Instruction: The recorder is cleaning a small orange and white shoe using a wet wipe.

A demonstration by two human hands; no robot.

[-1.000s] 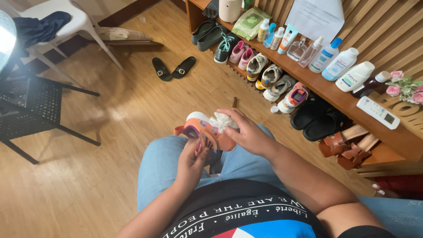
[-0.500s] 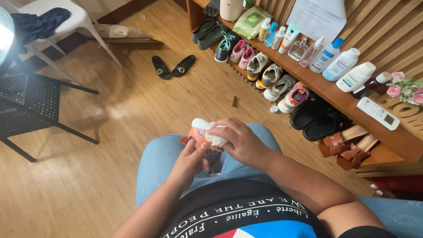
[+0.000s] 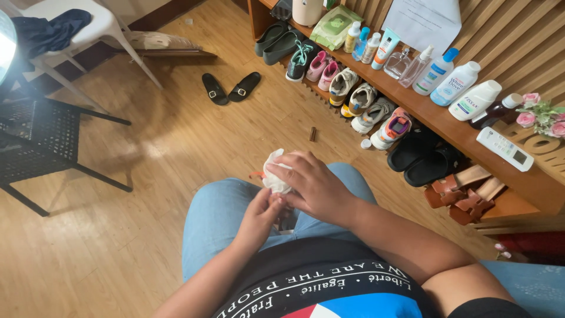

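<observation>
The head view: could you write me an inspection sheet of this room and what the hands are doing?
Surface: light wooden plank floor; person seated, blue jeans lap.
Job's things: crumpled white cloth over a small orange-edged item, mostly hidden.
Clutter: row of small sneakers, black sandals, bottles on the wooden shelf.
Hands: right hand covers the cloth; left hand grips beneath.
Cables: nothing seen.
Surroundings: white plastic chair, black mesh table.

White crumpled cloth (image 3: 275, 174) bunched over a small orange shoe (image 3: 256, 175), mostly hidden, held above the lap in both hands.
</observation>
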